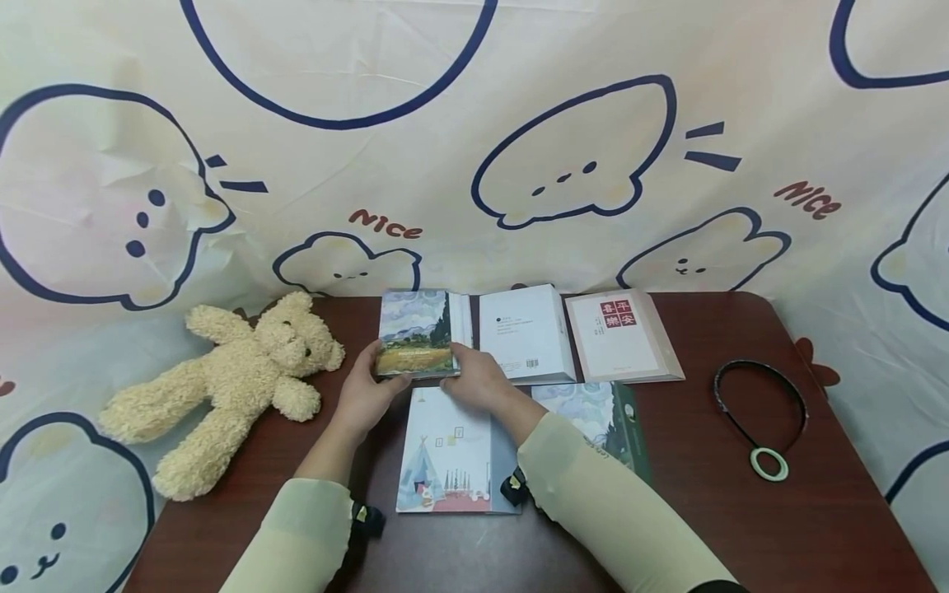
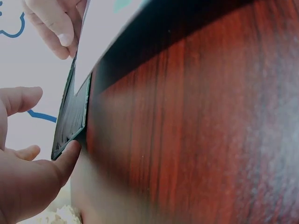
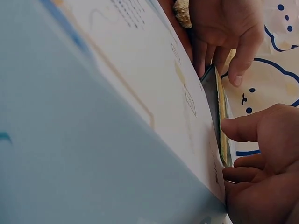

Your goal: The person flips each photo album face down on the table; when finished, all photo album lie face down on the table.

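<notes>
A painted-landscape book (image 1: 413,329) lies at the back of the table, its lower corners between the two hands. My left hand (image 1: 365,391) is at its lower left corner, with a fingertip against the edge in the left wrist view and the other digits spread. At the lower right corner is my right hand (image 1: 482,379), the thumb touching the book's edge (image 3: 220,112) in the right wrist view, its other fingers loosely bent beside it. A pale illustrated booklet (image 1: 445,461) lies just in front, partly beneath the right hand.
Two white-covered books, one with a barcode (image 1: 526,329) and one with a red seal (image 1: 623,333), stand in the same row. A green-edged book (image 1: 630,424) is partly behind the right sleeve. At left lies a teddy bear (image 1: 245,387); at right, a black loop with a green ring (image 1: 769,464).
</notes>
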A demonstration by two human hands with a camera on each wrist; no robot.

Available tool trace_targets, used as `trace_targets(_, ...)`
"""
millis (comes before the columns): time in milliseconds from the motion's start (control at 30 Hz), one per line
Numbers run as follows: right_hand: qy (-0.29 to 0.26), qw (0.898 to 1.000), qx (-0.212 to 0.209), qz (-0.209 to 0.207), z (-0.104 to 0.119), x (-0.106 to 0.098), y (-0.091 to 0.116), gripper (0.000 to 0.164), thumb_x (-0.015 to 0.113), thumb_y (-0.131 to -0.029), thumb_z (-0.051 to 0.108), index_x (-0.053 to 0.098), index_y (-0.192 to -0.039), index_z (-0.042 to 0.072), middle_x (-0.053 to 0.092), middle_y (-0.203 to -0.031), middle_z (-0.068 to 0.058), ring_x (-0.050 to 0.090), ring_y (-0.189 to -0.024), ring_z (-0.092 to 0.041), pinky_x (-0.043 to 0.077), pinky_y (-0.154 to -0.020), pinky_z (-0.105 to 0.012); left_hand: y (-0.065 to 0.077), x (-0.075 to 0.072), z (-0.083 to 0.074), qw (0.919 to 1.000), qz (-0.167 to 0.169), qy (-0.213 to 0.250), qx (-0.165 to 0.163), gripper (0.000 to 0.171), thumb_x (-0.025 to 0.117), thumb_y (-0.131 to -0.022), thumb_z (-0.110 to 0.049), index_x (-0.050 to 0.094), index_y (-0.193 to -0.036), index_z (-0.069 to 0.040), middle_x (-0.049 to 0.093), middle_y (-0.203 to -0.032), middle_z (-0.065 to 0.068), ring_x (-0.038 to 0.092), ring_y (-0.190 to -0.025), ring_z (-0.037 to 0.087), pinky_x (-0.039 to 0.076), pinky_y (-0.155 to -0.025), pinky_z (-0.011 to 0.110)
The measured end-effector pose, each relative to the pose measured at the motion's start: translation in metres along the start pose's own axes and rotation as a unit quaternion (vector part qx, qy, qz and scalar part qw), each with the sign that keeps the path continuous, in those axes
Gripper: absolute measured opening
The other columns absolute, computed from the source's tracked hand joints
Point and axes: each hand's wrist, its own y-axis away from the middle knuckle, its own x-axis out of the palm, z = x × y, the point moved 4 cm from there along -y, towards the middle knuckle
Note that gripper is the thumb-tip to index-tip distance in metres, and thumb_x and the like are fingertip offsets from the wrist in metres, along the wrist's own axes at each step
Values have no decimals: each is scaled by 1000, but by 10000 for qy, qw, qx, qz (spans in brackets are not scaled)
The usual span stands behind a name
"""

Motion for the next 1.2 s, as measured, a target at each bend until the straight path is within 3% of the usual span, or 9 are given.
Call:
trace_targets(267, 73, 10000, -54, -16, 2, 0, 1, 70, 71, -97, 24, 42, -159, 8, 59, -147, -15, 55, -136, -33, 46, -111, -45, 5, -3, -3, 9999, -87, 103, 66, 90, 71, -98, -22, 14, -168, -15, 18, -170, 18, 22, -154, 39, 35, -115, 60)
trace_targets(500, 78, 9999, -142, -36, 2, 1, 2, 70, 71, -97, 24, 42, -159, 8, 58, -148, -16, 56, -135, -33, 46, -110, -46, 8, -7, -5, 9984, -323, 414, 214, 85, 71, -98, -18, 21, -166, -16, 24, -168, 16, 27, -153, 39, 43, -110, 59)
trace_targets(933, -66, 9996, -220, -139, 0, 3, 3, 69, 71, -97, 26, 43, -159, 13, 56, -150, -15, 54, -137, -33, 44, -112, -46, 13, -15, -13, 9947, -588, 772, 350, 82, 72, -97, -17, 27, -165, -15, 32, -166, 14, 30, -153, 34, 37, -117, 52)
trace_targets(1200, -203, 9991, -316, -195, 0, 3, 3, 69, 72, -96, 27, 45, -158, 12, 57, -149, -15, 55, -136, -34, 44, -112, -46, 16, -18, -14, 9922, -748, 928, 366, 74, 73, -97, -22, 37, -162, -19, 39, -163, 8, 43, -145, 31, 45, -110, 50)
